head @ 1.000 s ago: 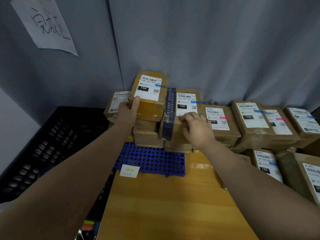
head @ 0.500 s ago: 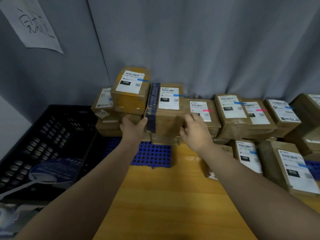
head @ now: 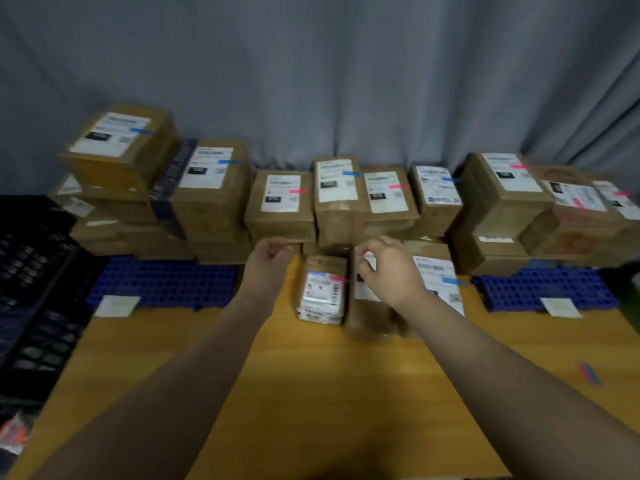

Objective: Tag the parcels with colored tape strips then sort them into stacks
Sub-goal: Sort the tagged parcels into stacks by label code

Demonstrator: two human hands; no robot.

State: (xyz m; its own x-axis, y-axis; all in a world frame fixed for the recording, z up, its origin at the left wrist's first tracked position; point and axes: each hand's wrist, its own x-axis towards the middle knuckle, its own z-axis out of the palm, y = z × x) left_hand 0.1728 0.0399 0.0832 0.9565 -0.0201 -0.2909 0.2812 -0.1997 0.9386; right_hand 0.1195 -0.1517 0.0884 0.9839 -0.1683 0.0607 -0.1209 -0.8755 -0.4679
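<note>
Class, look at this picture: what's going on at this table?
A person is sorting brown parcels on a wooden table. The left hand hovers empty, fingers loosely curled; the right hand is at the top edge of a loose parcel, grip unclear through blur. Stacks behind already carry blue or pink tape strips.

near table (head: 311,393): bare wood, free for you to pass. back: parcel stacks (head: 207,202) block the full width. centre: loose parcels (head: 322,292) jut forward. your left: crate (head: 31,306).
</note>
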